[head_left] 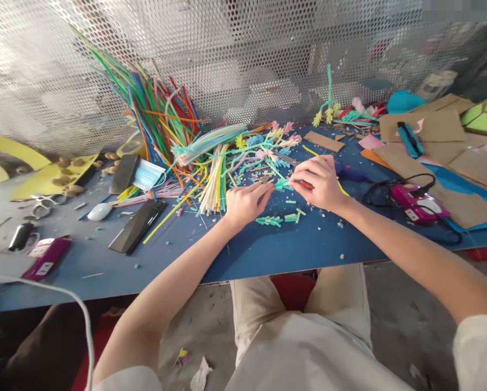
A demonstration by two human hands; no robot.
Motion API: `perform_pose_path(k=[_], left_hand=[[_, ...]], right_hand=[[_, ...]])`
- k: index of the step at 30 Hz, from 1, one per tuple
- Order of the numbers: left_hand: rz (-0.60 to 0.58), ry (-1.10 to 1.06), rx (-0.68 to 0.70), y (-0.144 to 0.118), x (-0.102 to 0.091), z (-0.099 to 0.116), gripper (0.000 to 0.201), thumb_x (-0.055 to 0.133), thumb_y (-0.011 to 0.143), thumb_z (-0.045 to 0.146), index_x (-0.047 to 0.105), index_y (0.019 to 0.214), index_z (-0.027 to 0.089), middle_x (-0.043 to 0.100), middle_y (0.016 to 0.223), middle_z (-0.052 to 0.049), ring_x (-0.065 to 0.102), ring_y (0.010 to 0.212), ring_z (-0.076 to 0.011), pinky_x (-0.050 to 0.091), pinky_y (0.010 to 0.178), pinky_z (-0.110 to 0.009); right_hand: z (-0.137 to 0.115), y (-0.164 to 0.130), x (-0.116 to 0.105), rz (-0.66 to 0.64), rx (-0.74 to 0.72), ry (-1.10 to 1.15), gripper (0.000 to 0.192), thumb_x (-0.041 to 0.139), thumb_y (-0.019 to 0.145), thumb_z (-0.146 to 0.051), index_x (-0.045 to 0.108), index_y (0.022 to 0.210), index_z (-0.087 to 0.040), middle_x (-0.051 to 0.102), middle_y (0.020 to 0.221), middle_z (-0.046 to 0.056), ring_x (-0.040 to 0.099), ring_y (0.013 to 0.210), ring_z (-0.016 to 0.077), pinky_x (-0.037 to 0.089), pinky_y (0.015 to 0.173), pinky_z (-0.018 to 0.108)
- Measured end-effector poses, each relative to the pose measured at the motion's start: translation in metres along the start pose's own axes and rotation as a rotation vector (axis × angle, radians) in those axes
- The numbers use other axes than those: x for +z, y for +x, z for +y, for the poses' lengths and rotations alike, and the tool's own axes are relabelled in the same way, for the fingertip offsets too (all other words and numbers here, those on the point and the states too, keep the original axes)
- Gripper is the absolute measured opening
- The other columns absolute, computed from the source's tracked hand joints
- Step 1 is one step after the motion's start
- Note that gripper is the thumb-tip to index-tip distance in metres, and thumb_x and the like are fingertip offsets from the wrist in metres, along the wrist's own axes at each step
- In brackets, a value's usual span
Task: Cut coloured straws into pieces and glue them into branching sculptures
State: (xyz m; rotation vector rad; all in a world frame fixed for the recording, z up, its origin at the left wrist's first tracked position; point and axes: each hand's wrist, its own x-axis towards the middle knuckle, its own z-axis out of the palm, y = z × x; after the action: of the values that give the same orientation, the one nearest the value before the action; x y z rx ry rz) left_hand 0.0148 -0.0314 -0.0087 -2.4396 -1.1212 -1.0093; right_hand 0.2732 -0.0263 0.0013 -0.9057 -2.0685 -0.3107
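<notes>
A blue table [268, 250] stood in front of a perforated metal wall [243, 54], and many craft materials lay over it. Both forearms of the person reached forward from the bottom of the view and met near the middle of the table.

The left hand [245, 203] lay low with its palm turned inward, and its grip was closed with thumb and fingers on a small teal straw piece [283, 184]. The right hand [319, 182] was arched above the table, the wrist bent; its grip was clenched around a tool with an orange handle [306, 185], perhaps small scissors, but I could not tell it for sure. The tip of this tool touched the teal piece between the two hands.

Just below the hands, some cut green pieces [274, 220] lay on the table. Behind the hands there was a big heap of coloured straws [166, 125], which leaned against the wall. On the left lay a dark phone [136, 226], a face mask [148, 175] and metal scissors [43, 205]. On the right lay a pink glue gun [414, 201] with a black cable, near sheets of brown cardboard [426, 127].
</notes>
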Motion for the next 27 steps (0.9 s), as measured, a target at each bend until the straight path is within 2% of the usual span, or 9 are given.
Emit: perform_pose_path(k=[12,19,23,27], left_hand=[[-0.031,-0.007,-0.031,0.000,0.000,-0.001,0.026,0.060,0.106,0.041,0.082,0.112,0.030,0.083,0.089,0.000,0.076,0.071,-0.0120,0.040,0.056,-0.026],[-0.057,-0.015,-0.072,0.001,0.002,-0.001,0.029,0.057,0.107,0.043,0.082,0.114,0.031,0.083,0.095,0.000,0.078,0.077,-0.0141,0.040,0.058,-0.027],[-0.117,-0.017,-0.144,0.002,-0.002,-0.002,0.033,0.054,0.108,0.045,0.082,0.115,0.031,0.084,0.103,-0.002,0.079,0.084,-0.0168,0.041,0.060,-0.027],[-0.160,0.003,-0.199,0.004,-0.006,-0.005,0.033,0.052,0.109,0.045,0.081,0.115,0.033,0.083,0.111,0.001,0.079,0.090,-0.0194,0.040,0.060,-0.029]], right_hand=[[-0.002,-0.001,0.003,0.052,-0.040,-0.051,0.013,0.070,0.100,-0.039,0.072,0.090,-0.030,0.077,0.096,-0.003,0.064,0.098,0.0204,0.034,0.099,0.044],[-0.001,0.000,0.001,-0.006,-0.022,0.005,0.012,0.070,0.099,-0.040,0.072,0.093,-0.030,0.075,0.099,-0.002,0.062,0.100,0.0215,0.035,0.099,0.045],[0.007,0.001,-0.003,-0.019,0.023,0.042,0.015,0.068,0.099,-0.043,0.073,0.094,-0.030,0.074,0.100,0.000,0.062,0.100,0.0226,0.038,0.099,0.045],[0.026,0.005,-0.011,-0.019,0.098,0.035,0.019,0.063,0.100,-0.040,0.074,0.092,-0.027,0.072,0.102,0.004,0.064,0.101,0.0253,0.043,0.098,0.046]])
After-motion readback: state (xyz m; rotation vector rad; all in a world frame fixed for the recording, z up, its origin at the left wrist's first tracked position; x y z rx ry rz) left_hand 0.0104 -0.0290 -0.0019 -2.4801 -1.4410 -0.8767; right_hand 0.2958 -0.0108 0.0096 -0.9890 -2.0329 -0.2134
